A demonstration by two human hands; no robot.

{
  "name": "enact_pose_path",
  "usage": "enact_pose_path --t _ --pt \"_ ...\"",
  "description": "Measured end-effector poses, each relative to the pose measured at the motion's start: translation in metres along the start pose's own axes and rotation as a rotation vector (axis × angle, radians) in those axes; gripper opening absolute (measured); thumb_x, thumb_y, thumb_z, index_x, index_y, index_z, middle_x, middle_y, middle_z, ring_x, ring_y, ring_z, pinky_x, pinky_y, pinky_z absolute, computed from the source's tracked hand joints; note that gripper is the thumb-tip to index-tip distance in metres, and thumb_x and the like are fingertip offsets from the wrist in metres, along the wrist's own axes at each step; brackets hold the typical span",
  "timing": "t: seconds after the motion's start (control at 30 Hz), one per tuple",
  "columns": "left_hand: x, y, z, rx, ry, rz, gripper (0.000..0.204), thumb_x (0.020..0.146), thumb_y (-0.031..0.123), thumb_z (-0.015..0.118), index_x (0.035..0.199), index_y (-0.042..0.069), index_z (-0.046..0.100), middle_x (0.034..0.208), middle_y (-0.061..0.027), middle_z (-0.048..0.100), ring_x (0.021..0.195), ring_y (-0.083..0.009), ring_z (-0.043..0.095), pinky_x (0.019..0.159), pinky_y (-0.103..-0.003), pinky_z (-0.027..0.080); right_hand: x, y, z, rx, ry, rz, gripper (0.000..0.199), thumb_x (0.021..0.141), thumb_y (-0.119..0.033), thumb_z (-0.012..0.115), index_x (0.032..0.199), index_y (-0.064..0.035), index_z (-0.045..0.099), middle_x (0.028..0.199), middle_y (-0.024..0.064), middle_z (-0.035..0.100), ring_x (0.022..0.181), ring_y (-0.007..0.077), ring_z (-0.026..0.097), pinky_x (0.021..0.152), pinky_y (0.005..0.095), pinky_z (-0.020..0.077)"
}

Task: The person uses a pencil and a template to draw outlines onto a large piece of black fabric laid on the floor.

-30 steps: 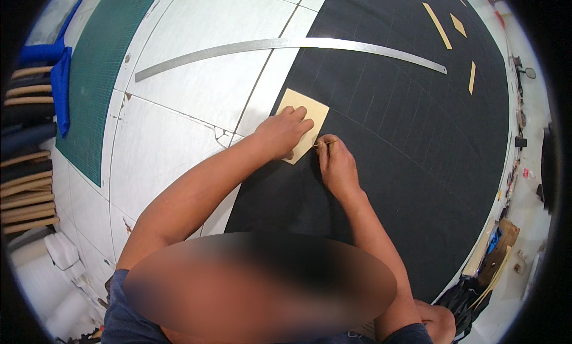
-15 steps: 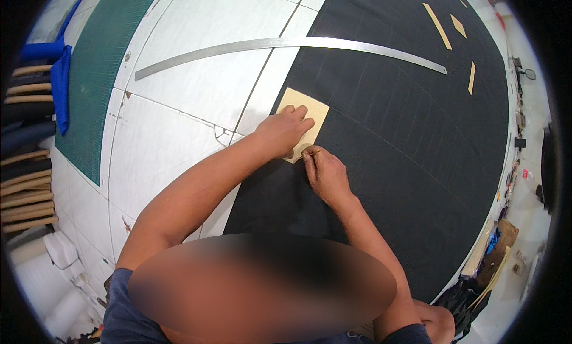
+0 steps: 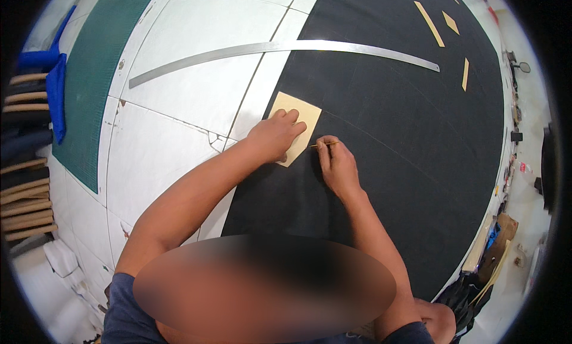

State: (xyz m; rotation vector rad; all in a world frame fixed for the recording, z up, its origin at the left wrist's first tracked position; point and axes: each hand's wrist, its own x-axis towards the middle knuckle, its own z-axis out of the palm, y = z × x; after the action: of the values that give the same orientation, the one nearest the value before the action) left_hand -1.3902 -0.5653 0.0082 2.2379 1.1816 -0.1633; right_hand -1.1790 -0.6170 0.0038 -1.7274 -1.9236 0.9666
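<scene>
A beige, angular card-like template (image 3: pixel 307 114) lies across the left edge of a large black fabric sheet (image 3: pixel 393 165). Fingers apart, my left hand (image 3: pixel 276 137) presses down on it, covering its left and lower part. Just right of the template, my right hand (image 3: pixel 339 165) pinches a thin brownish stick (image 3: pixel 331 143), pen-like, its tip pointing left toward the template's lower right edge. A small gap separates that tip from the template. What kind of tool it is stays too small to tell.
Beyond my hands a long steel ruler (image 3: pixel 268 47) spans white tiles and fabric. Several narrow beige pieces, including a diamond-shaped one (image 3: pixel 451 23), lie far right. A green cutting mat (image 3: pixel 95 94) is at left, beside fabric rolls (image 3: pixel 27 192). Assorted items (image 3: pixel 497 240) line the right edge.
My right hand has moved right, away from the template's lower corner, with the thin stick still pinched. My left hand stays on the template. The whole view has shifted slightly.
</scene>
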Motion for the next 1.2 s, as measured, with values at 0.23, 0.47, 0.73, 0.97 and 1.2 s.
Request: enact_pose_path --t 0.23,0.47,0.73,0.97,1.2 --pt "0.001 -0.001 0.0 0.02 -0.024 -0.011 0.08 0.066 0.016 0.095 0.134 0.01 0.053 0.134 -0.0123 0.051 0.128 -0.0352 0.052 0.102 -0.044 0.056 0.002 -0.001 0.003 -0.043 -0.047 -0.058 0.022 0.106 -0.021 0.058 0.113 -0.0027 0.065 0.111 0.0184 0.072 0.101 0.0402 0.069 0.088 0.0468 0.0554" --pt "-0.001 0.0 0.0 0.001 -0.021 -0.017 0.078 0.068 0.015 0.093 0.135 0.01 0.054 0.135 -0.0121 0.051 0.129 -0.0354 0.052 0.103 -0.044 0.055 0.018 0.005 0.007 -0.115 0.006 -0.143 0.02 0.106 -0.02 0.056 0.113 -0.0027 0.062 0.107 0.0203 0.069 0.099 0.0427 0.068 0.085 0.0497 0.0553" --pt "-0.001 -0.001 0.002 -0.008 -0.018 -0.017 0.08 0.069 0.016 0.093 0.139 0.011 0.053 0.135 -0.0117 0.051 0.13 -0.0351 0.052 0.103 -0.044 0.055 0.074 0.008 -0.001 -0.152 0.146 -0.168 0.02 0.108 -0.02 0.052 0.113 -0.0023 0.059 0.106 0.0213 0.067 0.097 0.0446 0.067 0.083 0.0535 0.0541" --pt "-0.003 -0.005 0.01 0.024 0.106 0.034 0.074 0.063 0.015 0.096 0.124 0.008 0.056 0.126 -0.0113 0.053 0.121 -0.033 0.056 0.096 -0.04 0.059 0.075 0.01 0.004 -0.16 0.199 -0.175 0.018 0.107 -0.02 0.053 0.114 -0.0046 0.058 0.104 0.0198 0.067 0.095 0.0443 0.067 0.081 0.0536 0.055" --pt "-0.001 -0.003 0.005 0.005 0.028 0.008 0.083 0.064 0.018 0.095 0.135 0.009 0.053 0.131 -0.0118 0.052 0.124 -0.0343 0.054 0.1 -0.043 0.056 0.063 0.008 0.005 -0.16 0.172 -0.172 0.015 0.104 -0.017 0.056 0.113 -0.0059 0.059 0.103 0.019 0.066 0.094 0.0433 0.068 0.081 0.0532 0.0552"
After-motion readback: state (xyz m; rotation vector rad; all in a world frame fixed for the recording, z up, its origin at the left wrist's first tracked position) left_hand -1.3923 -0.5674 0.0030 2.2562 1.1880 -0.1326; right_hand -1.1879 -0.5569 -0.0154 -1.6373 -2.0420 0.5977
